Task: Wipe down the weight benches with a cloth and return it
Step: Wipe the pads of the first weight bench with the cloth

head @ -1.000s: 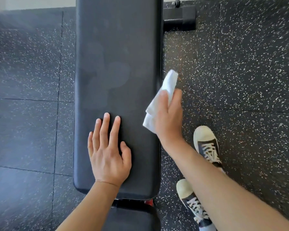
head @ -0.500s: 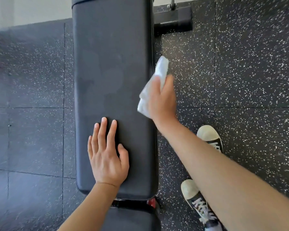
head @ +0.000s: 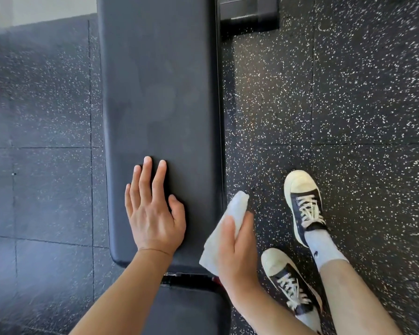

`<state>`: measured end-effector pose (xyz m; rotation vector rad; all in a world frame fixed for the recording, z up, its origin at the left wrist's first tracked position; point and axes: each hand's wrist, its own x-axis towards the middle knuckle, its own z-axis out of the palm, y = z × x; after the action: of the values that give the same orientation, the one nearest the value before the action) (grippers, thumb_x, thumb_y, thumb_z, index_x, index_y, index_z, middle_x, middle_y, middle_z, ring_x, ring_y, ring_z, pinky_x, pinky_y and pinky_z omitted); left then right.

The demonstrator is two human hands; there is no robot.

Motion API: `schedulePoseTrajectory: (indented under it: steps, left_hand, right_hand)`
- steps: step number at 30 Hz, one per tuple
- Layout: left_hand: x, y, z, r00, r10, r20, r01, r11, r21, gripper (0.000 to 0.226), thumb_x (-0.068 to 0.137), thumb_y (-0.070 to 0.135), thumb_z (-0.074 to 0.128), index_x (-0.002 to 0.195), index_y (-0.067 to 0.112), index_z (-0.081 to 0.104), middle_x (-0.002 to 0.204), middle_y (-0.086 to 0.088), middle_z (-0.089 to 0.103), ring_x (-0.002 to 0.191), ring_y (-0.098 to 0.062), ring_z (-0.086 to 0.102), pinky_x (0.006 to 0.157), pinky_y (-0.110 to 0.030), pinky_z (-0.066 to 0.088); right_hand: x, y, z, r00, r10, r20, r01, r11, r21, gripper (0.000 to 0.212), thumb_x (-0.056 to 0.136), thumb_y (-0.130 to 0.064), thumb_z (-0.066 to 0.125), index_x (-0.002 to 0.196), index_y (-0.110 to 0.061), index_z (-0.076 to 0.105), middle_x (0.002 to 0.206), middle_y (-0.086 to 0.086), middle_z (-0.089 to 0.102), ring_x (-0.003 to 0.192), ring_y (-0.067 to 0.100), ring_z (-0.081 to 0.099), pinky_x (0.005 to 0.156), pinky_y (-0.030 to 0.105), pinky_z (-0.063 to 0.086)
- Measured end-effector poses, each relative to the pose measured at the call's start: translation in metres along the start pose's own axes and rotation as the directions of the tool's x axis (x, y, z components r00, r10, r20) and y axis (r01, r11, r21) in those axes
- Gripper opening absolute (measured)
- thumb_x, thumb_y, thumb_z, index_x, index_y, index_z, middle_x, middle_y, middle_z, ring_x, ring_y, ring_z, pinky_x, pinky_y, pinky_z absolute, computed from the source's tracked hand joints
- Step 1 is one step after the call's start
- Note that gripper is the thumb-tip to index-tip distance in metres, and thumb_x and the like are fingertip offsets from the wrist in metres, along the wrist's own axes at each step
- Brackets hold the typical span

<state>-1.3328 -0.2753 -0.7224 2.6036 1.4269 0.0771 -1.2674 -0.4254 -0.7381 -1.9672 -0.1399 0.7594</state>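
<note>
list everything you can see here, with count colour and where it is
bench pad: 1, black, centre, running top to bottom
second pad: 1, black, bottom centre, below a gap
bench base foot: 1, black, top, right of the pad
floor tiles: many, black with white specks, all around
cloth: 1, white, at the pad's right edge
shoes: 2, black with cream toes, right
left hand: flat on the pad
right hand: grip on the cloth

bare forearms — black-and-cream laced sneakers, white socks
</note>
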Motion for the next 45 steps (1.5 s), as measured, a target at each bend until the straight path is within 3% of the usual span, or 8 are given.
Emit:
schedulePoseTrajectory:
  steps: [5,13,26,30,32,39,42,45]
  left_hand:
    - [-0.002,0.002,-0.001,1.0,-0.002,-0.002,0.002,1.0,-0.006,0.073,0.089,0.027,0.043,0.161,0.026,0.032,0.173,0.003,0.021,0.16,-0.024,0.017,0.126,-0.054,0.02]
    - [-0.002,0.0,-0.001,1.0,-0.006,-0.005,0.006,1.0,-0.005,0.072,0.089,0.028,0.043,0.161,0.027,0.033,0.173,0.004,0.021,0.16,-0.023,0.017,0.127,-0.051,0.018]
    - [-0.001,-0.001,0.002,1.0,-0.015,-0.015,0.015,1.0,-0.024,0.073,0.091,0.029,0.042,0.162,0.032,0.03,0.173,0.006,0.018,0.161,-0.021,0.014,0.129,-0.046,0.012]
    - [-0.003,0.0,0.002,1.0,-0.013,-0.021,0.013,1.0,-0.026,0.073,0.091,0.029,0.042,0.162,0.031,0.03,0.173,0.006,0.019,0.161,-0.021,0.015,0.129,-0.046,0.012]
    - [-0.002,-0.003,0.003,1.0,-0.011,-0.021,0.011,1.0,-0.021,0.073,0.091,0.029,0.043,0.162,0.031,0.03,0.173,0.006,0.018,0.161,-0.022,0.015,0.129,-0.047,0.012]
    - [-0.001,0.002,-0.002,1.0,-0.013,0.003,0.013,1.0,-0.019,0.073,0.09,0.028,0.043,0.162,0.028,0.031,0.173,0.003,0.02,0.16,-0.025,0.017,0.128,-0.051,0.015]
    - [0.0,0.003,-0.005,1.0,-0.013,0.007,0.013,1.0,-0.023,0.072,0.09,0.026,0.043,0.161,0.025,0.033,0.172,0.001,0.021,0.16,-0.026,0.017,0.127,-0.052,0.017]
    - [-0.001,0.004,-0.005,1.0,-0.007,-0.009,0.007,1.0,-0.026,0.072,0.089,0.024,0.044,0.161,0.023,0.034,0.172,-0.002,0.023,0.159,-0.028,0.018,0.126,-0.054,0.018]
  right_hand:
    - [0.033,-0.022,0.004,0.999,0.044,0.005,-0.044,0.999,0.0,0.025,0.1,-0.045,0.04,0.097,-0.021,0.043,0.086,0.003,0.06,0.075,0.027,0.057,0.071,0.046,0.049]
    - [0.196,-0.118,0.047,0.988,-0.05,-0.146,0.054,0.998,0.021,0.027,0.1,-0.045,0.044,0.097,-0.018,0.048,0.089,-0.003,0.063,0.077,0.018,0.059,0.07,0.037,0.044]
    - [0.009,0.004,0.004,1.0,0.002,-0.011,-0.003,1.0,-0.014,0.019,0.103,-0.054,0.042,0.096,-0.036,0.042,0.085,-0.013,0.058,0.074,0.009,0.059,0.064,0.024,0.045]
    - [0.05,-0.02,0.012,0.999,0.048,0.015,-0.049,0.996,0.072,0.022,0.099,-0.048,0.045,0.089,-0.03,0.04,0.076,-0.009,0.05,0.068,0.013,0.052,0.065,0.036,0.044]
    - [0.102,-0.046,0.025,0.99,0.138,0.036,-0.142,0.965,0.221,0.023,0.098,-0.046,0.047,0.084,-0.029,0.042,0.073,-0.01,0.044,0.066,0.006,0.049,0.064,0.028,0.038]
    - [0.173,-0.096,0.034,0.999,0.007,-0.053,0.0,0.989,0.149,0.028,0.106,-0.038,0.044,0.098,-0.013,0.05,0.083,-0.01,0.058,0.074,-0.005,0.054,0.066,0.013,0.039]
    - [0.118,-0.054,0.025,0.999,0.05,-0.003,-0.049,0.99,0.134,0.033,0.104,-0.048,0.039,0.099,-0.017,0.048,0.088,-0.004,0.06,0.082,0.013,0.057,0.076,0.031,0.042]
    - [0.047,-0.008,0.013,0.996,0.087,0.012,-0.088,0.986,0.139,0.03,0.106,-0.051,0.038,0.098,-0.023,0.046,0.089,-0.007,0.058,0.083,0.013,0.056,0.078,0.032,0.041]
